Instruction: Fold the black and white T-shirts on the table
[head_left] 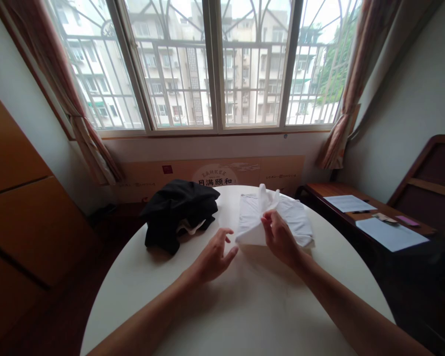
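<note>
A folded white garment (292, 217) lies on the far right part of the round white table (244, 306). My right hand (280, 237) pinches a fold of this white cloth and lifts it a little above the pile. My left hand (215, 257) hovers just left of the garment's near corner, fingers apart and curled, holding nothing. A crumpled black garment (178, 210) lies on the table to the left, with a bit of white showing under it.
A large barred window (215, 64) with curtains fills the far wall. A dark wooden desk (330, 190) with papers (389, 232) and a pen stands at the right. Wooden cabinets (18, 212) line the left side. A printed cardboard sheet (215, 173) leans below the window.
</note>
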`<state>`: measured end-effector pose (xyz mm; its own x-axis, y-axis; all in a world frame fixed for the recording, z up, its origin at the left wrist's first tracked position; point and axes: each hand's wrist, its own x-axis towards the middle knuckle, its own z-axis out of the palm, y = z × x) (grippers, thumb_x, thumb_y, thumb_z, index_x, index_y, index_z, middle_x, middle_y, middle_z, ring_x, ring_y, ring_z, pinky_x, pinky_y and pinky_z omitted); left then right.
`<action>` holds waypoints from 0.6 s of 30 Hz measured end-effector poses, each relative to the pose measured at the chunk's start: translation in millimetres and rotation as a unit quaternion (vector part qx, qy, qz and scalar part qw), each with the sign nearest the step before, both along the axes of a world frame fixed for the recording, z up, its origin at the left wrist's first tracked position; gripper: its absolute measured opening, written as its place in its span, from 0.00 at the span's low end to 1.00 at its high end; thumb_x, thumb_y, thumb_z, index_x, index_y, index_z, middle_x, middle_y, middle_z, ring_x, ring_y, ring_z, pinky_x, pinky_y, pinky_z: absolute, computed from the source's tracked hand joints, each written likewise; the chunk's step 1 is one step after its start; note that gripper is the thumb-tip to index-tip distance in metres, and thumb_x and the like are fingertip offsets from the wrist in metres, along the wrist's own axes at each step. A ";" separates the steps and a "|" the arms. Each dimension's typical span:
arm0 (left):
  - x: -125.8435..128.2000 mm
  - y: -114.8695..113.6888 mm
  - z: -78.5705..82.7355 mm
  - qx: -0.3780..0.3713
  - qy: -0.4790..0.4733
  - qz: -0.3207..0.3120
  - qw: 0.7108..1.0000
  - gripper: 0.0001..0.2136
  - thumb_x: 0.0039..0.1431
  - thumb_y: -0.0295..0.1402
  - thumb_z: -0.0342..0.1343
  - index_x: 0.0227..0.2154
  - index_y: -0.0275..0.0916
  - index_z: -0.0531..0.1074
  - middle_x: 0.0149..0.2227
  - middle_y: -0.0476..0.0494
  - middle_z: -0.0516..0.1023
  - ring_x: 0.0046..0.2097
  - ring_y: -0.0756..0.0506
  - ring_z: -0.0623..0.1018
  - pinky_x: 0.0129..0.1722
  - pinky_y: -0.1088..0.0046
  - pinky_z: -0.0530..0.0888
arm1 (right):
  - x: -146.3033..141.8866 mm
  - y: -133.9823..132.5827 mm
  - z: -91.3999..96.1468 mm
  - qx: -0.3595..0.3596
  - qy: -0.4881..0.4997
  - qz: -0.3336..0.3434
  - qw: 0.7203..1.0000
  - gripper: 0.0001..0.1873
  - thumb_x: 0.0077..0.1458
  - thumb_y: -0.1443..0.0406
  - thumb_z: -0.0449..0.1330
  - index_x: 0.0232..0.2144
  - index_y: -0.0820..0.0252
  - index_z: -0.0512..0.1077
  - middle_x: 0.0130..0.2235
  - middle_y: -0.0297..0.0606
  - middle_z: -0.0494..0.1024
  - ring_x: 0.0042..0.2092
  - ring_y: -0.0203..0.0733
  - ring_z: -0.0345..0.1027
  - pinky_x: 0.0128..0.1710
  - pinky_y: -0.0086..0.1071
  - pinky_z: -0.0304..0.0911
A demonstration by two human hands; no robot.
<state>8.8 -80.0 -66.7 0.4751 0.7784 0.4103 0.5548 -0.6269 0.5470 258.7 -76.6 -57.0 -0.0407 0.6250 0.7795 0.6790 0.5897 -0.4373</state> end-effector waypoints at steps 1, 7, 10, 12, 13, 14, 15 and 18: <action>1.4 -3.3 3.7 0.016 -0.017 -0.016 1.000 0.20 0.68 0.41 0.54 0.58 0.38 0.64 0.51 0.36 0.75 0.50 0.39 0.77 0.52 0.58 0.74 | -8.2 -9.7 5.5 0.019 0.007 0.028 0.999 0.08 0.74 0.61 0.48 0.40 0.54 0.62 0.35 0.38 0.74 0.36 0.46 0.70 0.38 0.37 0.66; 8.2 -22.5 27.3 0.058 -0.026 -0.005 0.998 0.28 0.60 0.46 0.65 0.58 0.39 0.67 0.56 0.33 0.75 0.56 0.33 0.73 0.60 0.51 0.67 | -30.0 -56.4 27.8 0.104 0.047 0.140 0.984 0.05 0.72 0.68 0.49 0.43 0.51 0.60 0.39 0.37 0.71 0.40 0.44 0.71 0.41 0.36 0.68; 11.0 -26.6 31.9 0.023 -0.019 -0.019 0.999 0.16 0.63 0.47 0.62 0.41 0.39 0.75 0.43 0.39 0.79 0.50 0.35 0.74 0.55 0.55 0.69 | -30.8 -68.8 28.1 0.111 0.085 0.169 0.976 0.05 0.72 0.68 0.50 0.44 0.50 0.60 0.42 0.38 0.71 0.43 0.44 0.71 0.42 0.37 0.68; 13.0 -28.2 33.0 -0.018 -0.045 -0.061 0.997 0.15 0.67 0.46 0.58 0.33 0.39 0.74 0.35 0.43 0.78 0.42 0.40 0.75 0.47 0.61 0.71 | -30.8 -72.4 28.4 0.105 0.115 0.182 0.971 0.03 0.73 0.66 0.50 0.45 0.49 0.60 0.45 0.40 0.73 0.45 0.45 0.73 0.44 0.38 0.69; 13.9 -29.2 34.0 -0.035 -0.073 -0.081 0.993 0.15 0.69 0.46 0.56 0.33 0.39 0.74 0.33 0.44 0.77 0.39 0.42 0.74 0.43 0.65 0.71 | -29.9 -72.4 29.6 0.093 0.126 0.183 0.971 0.02 0.73 0.64 0.50 0.45 0.49 0.60 0.46 0.41 0.74 0.46 0.46 0.73 0.45 0.39 0.69; 14.5 -30.5 35.8 -0.047 -0.103 -0.097 0.989 0.15 0.70 0.45 0.55 0.34 0.39 0.73 0.33 0.45 0.76 0.36 0.44 0.74 0.40 0.67 0.71 | -27.9 -70.8 31.8 0.076 0.135 0.179 0.972 0.01 0.73 0.63 0.51 0.45 0.49 0.60 0.46 0.41 0.76 0.47 0.46 0.74 0.45 0.39 0.69; 14.8 -32.2 38.9 -0.050 -0.132 -0.107 0.984 0.15 0.71 0.45 0.54 0.34 0.39 0.73 0.32 0.46 0.76 0.34 0.45 0.73 0.37 0.69 0.70 | -24.2 -67.5 34.7 0.054 0.142 0.168 0.974 0.02 0.74 0.61 0.52 0.44 0.49 0.61 0.46 0.42 0.77 0.47 0.47 0.75 0.46 0.40 0.70; 13.0 -38.3 57.3 -0.015 -0.191 -0.093 0.977 0.17 0.71 0.48 0.54 0.34 0.39 0.73 0.32 0.46 0.75 0.33 0.46 0.72 0.35 0.71 0.70 | -1.8 -47.0 44.0 -0.032 0.154 0.105 0.982 0.12 0.73 0.52 0.51 0.42 0.51 0.66 0.43 0.41 0.81 0.45 0.49 0.77 0.48 0.41 0.69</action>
<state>21.7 -118.4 -9.5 0.4252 0.7082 0.5637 0.1845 -0.6775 0.7120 256.9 -123.6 -12.9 0.0574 0.6757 0.7349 0.3759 0.6673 -0.6429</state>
